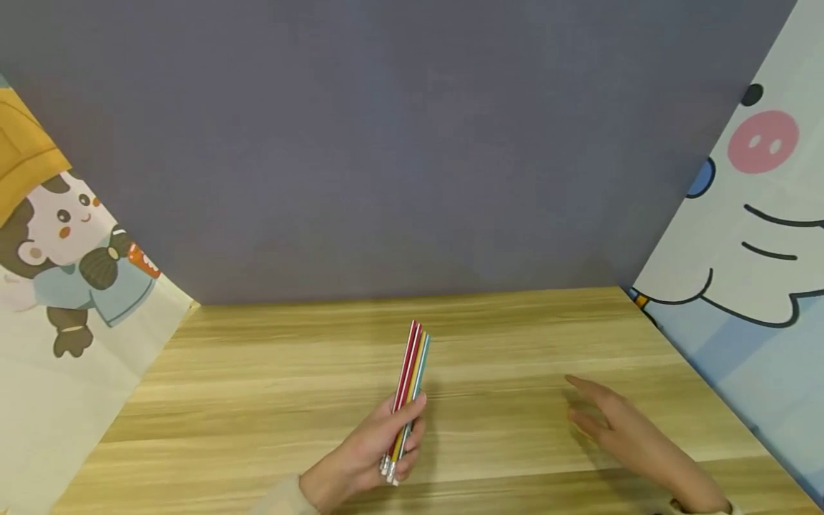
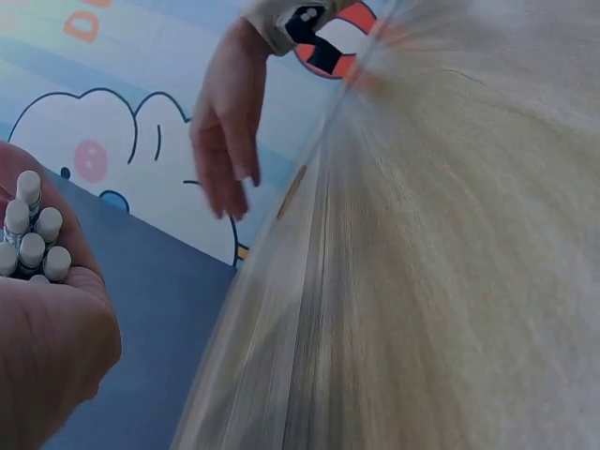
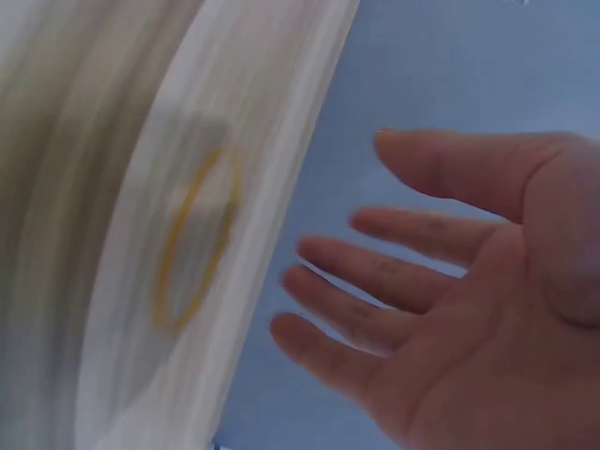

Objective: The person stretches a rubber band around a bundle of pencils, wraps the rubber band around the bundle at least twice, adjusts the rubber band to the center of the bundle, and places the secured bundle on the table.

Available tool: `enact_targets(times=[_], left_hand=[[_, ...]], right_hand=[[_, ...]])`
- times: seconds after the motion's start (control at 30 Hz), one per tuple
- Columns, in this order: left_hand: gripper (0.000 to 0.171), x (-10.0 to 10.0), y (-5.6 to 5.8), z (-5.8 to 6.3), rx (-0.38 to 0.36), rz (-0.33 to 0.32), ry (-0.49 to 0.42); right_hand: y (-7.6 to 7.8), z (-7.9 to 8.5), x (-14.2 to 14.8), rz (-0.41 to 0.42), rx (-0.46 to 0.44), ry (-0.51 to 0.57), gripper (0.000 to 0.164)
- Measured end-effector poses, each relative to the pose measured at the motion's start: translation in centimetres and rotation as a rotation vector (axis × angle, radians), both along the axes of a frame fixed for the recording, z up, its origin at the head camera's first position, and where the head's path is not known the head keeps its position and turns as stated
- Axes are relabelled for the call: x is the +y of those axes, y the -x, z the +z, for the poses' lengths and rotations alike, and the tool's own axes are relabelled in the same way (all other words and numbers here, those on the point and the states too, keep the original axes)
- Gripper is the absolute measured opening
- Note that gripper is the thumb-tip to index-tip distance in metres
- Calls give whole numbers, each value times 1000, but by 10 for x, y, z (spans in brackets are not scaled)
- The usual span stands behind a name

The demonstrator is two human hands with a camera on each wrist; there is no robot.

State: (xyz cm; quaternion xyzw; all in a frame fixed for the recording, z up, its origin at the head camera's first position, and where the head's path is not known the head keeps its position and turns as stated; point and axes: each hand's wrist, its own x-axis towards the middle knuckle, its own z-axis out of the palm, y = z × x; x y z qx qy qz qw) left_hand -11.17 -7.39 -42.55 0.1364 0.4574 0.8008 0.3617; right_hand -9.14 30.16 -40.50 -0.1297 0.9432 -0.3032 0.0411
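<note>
Your left hand (image 1: pixel 371 443) grips the pencils (image 1: pixel 414 365), eraser ends (image 1: pixel 390 470) toward you; right hand (image 1: pixel 627 430) spread, empty. Yellow loop (image 3: pixel 170 246) lies near it on the surface (image 1: pixel 257 372) — pinch its edge lightly, hold the pencils snug, eraser ends even.

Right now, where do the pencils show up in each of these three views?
Head: the pencils are below centre, gripped in the left hand.
Left wrist: at the left edge, with their white eraser ends towards the camera.
Right wrist: not in this picture.
Shared landmark: the right hand, at lower right in the head view, upper left of centre in the left wrist view, right side in the right wrist view.
</note>
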Motion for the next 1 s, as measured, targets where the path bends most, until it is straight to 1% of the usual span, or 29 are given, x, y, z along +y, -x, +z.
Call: enact_targets(times=[0.13,0.23,0.43,0.53,0.63,0.8,0.9,0.97,1.0], left_hand=[[33,-1,1,-1,-8,26,27],[34,-1,2,-1,-12,39,41],[35,1,4,-2,-19,46,50],[35,3,4,-1,-22,47,54],[35,3,4,-1,-24,47,58],[35,3,4,-2,-21,52,56],[34,3,4,-3,-10,48,54],[33,2,4,-4,-7,47,54],[33,2,4,-4,-5,47,54]], right_hand=[[5,-11,18,-1,-5,-50,50],[7,-16,28,-11,-15,-75,46],[6,-26,43,-73,-60,-187,35],[5,-32,46,-98,-48,-241,25],[3,-36,47,-124,-6,-302,16],[4,-37,46,-126,50,-325,22],[6,-34,45,-135,65,-298,21],[6,-32,43,-160,115,-260,19],[7,-31,43,-171,138,-222,19]])
